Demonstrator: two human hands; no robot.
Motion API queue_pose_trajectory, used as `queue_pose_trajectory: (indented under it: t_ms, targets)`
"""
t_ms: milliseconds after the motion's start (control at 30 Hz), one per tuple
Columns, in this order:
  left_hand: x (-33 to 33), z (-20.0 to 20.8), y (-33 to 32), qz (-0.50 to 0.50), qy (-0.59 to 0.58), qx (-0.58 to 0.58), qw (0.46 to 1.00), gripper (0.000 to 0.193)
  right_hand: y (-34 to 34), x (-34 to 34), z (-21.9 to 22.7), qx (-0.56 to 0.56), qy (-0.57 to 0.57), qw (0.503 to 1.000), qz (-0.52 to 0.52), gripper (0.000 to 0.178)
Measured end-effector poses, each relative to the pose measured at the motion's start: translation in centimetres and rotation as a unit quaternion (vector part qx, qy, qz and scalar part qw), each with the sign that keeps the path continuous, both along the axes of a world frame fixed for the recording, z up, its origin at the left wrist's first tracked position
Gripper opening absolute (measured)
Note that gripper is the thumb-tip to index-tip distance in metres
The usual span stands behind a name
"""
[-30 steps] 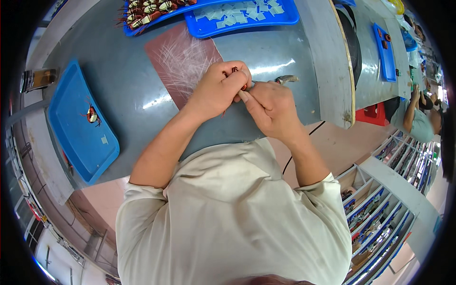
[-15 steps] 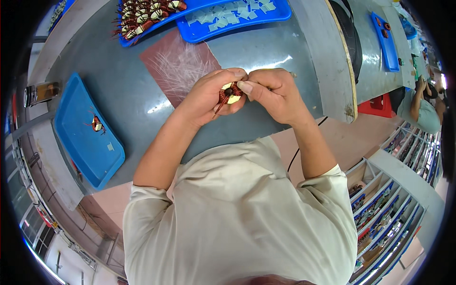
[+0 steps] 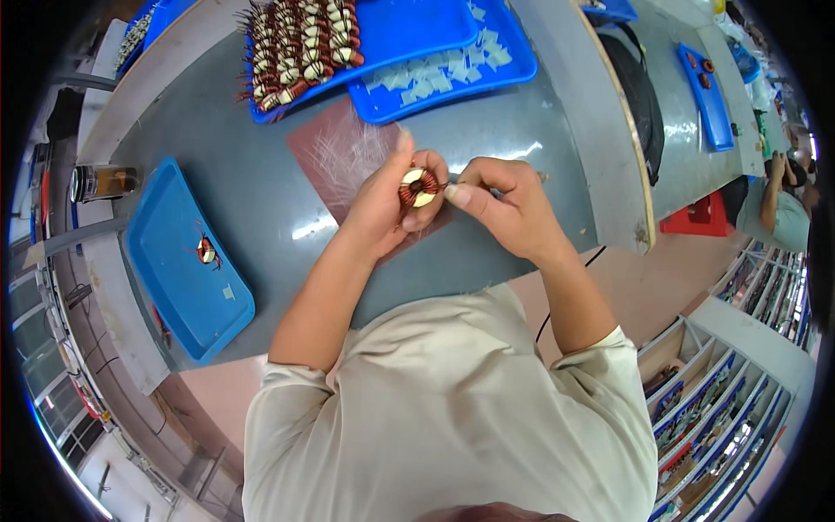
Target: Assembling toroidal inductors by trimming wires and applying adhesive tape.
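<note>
My left hand [image 3: 380, 207] is closed round a toroidal coil [image 3: 407, 193], a cream ring wound with copper-brown wire, its hole turned up toward me. The left thumb points up, off the coil's face. Just right of the coil, my right hand [image 3: 515, 213] pinches a thin dark wire end between thumb and bent forefinger. That wire seems to run back to the coil. Both hands are above the table, beside a reddish-brown sheet [image 3: 326, 161] strewn with fine clear strands. How the left fingers sit beneath the coil is partly hidden.
At the back, a blue tray [image 3: 409, 39] holds rows of finished-looking coils; another blue tray [image 3: 524, 65] holds pale square pieces. A lighter blue tray [image 3: 174, 296] at left has one coil [image 3: 206, 250] inside. A lidded jar [image 3: 106, 183] stands behind it. A raised board [image 3: 613, 165] edges the right side.
My left thumb has lifted away from the coil. My right hand has moved slightly off the coil, and a short wire now shows between them. The whole view has shifted.
</note>
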State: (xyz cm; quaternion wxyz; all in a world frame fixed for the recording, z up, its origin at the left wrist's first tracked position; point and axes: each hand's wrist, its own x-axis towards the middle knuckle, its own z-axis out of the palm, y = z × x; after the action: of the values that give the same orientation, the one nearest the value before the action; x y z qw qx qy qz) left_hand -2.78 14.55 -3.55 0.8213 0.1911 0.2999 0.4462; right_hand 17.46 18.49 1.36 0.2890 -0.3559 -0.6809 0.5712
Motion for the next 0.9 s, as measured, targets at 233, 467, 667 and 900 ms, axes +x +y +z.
queue_pose_trajectory:
  t_ms: [233, 467, 667, 900]
  targets:
    - [-2.2, 0.7, 0.6, 0.077, 0.049, 0.043, 0.995, 0.074, 4.5, -1.1, 0.1, 0.16, -0.119, 0.962, -0.188, 0.016]
    - [-3.2, -0.9, 1.4, 0.109, 0.085, 0.02, 0.99, 0.071, 9.2, -4.4, -0.9, 0.373, -0.236, 0.893, -0.087, 0.01]
    - [-3.3, -0.9, 1.6, 0.125, 0.066, -0.013, 0.99, 0.07, 9.7, -7.0, -1.7, 0.417, -0.393, 0.819, -0.039, 0.016]
    - [-6.9, -0.2, 1.9, 0.199, 0.041, 0.014, 0.979, 0.069, 9.8, -9.2, -0.9, 0.348, -0.513, 0.784, -0.044, 0.027]
